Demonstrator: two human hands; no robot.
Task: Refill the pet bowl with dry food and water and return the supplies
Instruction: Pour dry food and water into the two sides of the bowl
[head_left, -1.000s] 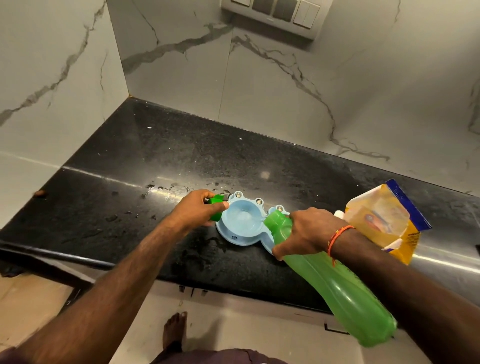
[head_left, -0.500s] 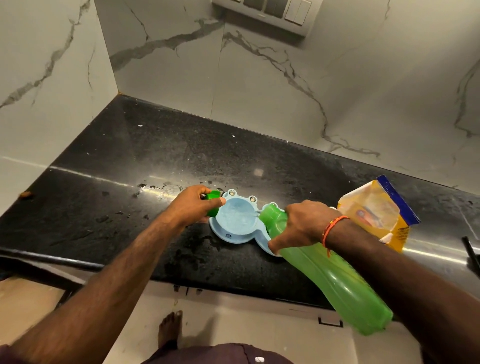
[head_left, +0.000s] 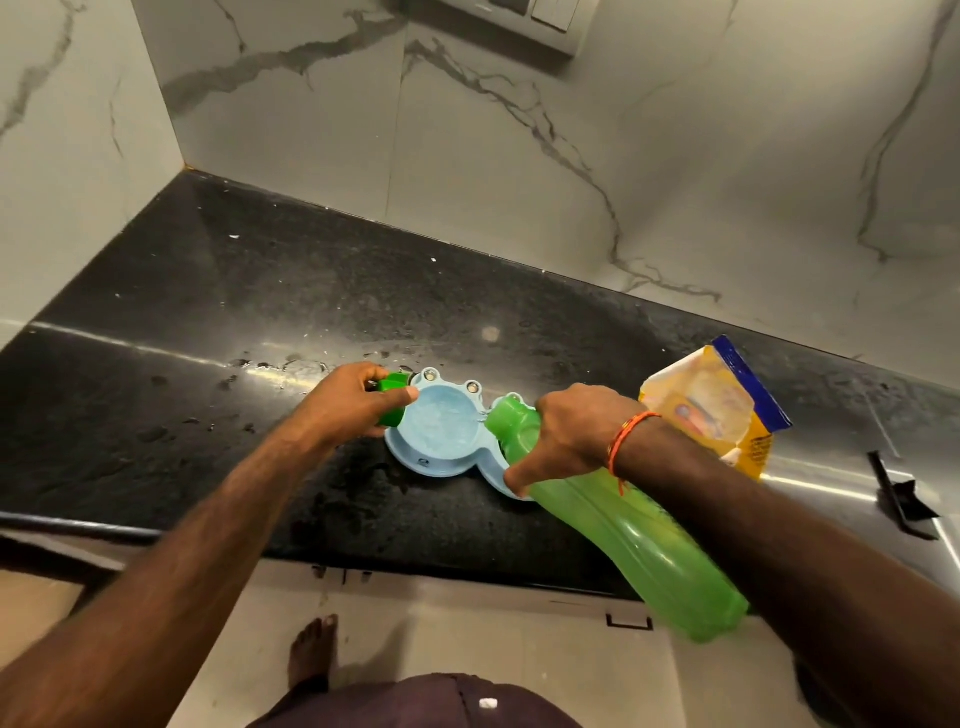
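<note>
Pet bowl (head_left: 441, 441), tilted green bottle (head_left: 623, 530) pouring water

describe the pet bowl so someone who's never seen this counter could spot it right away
Start at the black stone counter under the marble wall, and look near its front edge, between the person's two hands. The pet bowl is the flat, pale blue plastic dish there, holding water. Everything close beside it is bright green or yellow; it alone is blue, with small round studs on its far rim.

This is a home kitchen. A polished black stone surface (head_left: 260, 312), wet in spots, runs into a corner of white marble-veined wall tiles (head_left: 493, 156), with a switch plate (head_left: 535, 15) above. A bare foot (head_left: 311, 654) stands on the pale tiled floor (head_left: 467, 634) below the surface's edge.
</note>
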